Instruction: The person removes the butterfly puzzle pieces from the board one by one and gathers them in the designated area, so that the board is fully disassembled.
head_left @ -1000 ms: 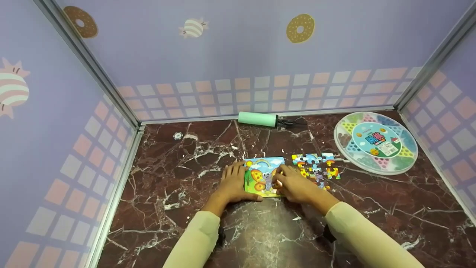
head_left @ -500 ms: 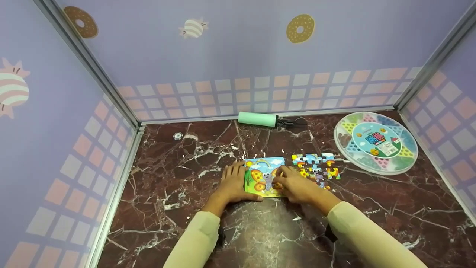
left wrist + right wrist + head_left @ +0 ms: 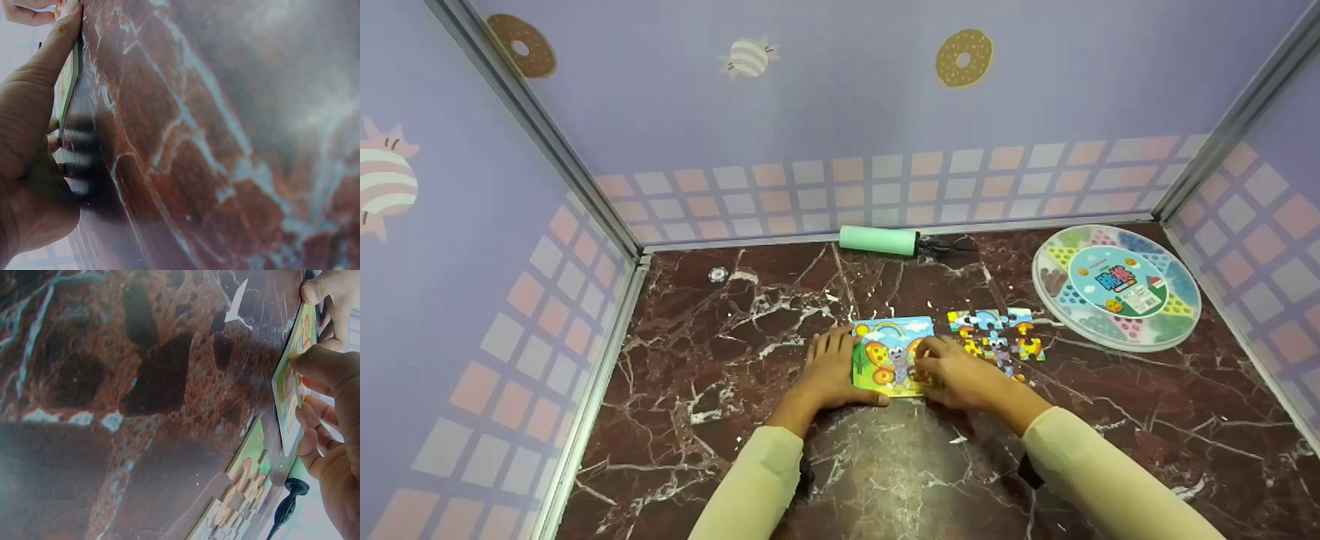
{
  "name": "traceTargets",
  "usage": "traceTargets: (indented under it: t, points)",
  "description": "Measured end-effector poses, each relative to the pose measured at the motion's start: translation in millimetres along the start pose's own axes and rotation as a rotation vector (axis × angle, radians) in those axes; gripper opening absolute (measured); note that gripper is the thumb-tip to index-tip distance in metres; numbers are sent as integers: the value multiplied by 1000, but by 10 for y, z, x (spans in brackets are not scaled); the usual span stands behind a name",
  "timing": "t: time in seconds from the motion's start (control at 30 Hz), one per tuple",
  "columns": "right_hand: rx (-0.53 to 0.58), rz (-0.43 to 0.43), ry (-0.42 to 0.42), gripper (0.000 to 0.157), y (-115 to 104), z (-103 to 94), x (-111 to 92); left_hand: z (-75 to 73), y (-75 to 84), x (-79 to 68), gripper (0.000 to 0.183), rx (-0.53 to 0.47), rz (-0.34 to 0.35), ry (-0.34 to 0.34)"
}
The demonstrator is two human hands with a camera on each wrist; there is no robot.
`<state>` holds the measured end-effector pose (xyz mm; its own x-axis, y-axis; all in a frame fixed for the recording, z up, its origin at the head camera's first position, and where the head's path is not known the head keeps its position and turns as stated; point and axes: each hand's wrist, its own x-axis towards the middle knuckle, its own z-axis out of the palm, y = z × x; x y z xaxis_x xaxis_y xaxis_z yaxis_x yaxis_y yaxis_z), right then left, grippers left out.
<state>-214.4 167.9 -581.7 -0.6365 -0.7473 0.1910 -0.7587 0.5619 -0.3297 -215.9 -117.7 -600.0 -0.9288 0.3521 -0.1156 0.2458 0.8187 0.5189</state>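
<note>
A small jigsaw puzzle board (image 3: 894,339) with a cartoon butterfly picture and a rainbow lies flat on the marbled table. My left hand (image 3: 831,375) rests along its left side, fingers extended, with the thumb stretched along the front edge. Over the board's right part, my right hand (image 3: 962,375) pinches a thin puzzle piece (image 3: 298,391) between thumb and fingers; in the right wrist view the piece stands tilted against the board. How much of it touches the board is hidden. Right of the board lies a partly joined group of puzzle pieces (image 3: 988,321).
A round clear Chinese checkers box (image 3: 1117,289) stands at the back right. Near the back wall lies a mint-green cylinder (image 3: 879,240) with a black end. A small round token (image 3: 718,274) sits at the back left. Patterned panels (image 3: 810,105) enclose the table.
My right hand's fingers have shifted slightly to the right over the board. The left hand and the board stay where they were.
</note>
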Motion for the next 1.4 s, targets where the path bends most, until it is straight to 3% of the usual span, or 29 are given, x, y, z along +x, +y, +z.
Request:
traceTargets:
  t: [0.5,0.7,1.0,1.4]
  points:
    - [-31,-11,38,24,18,-55,-63,16,-22,19,121,23,9,-14]
    - [-80,-56,115,21,107,-105,-135,24,-27,16,123,20,13,-3]
    - [-146,-125,233,21,254,-139,-300,6,-19,8,123,6,0,-16]
    - [-147,-86,247,21,442,-260,-655,51,-58,38,121,4,8,-29]
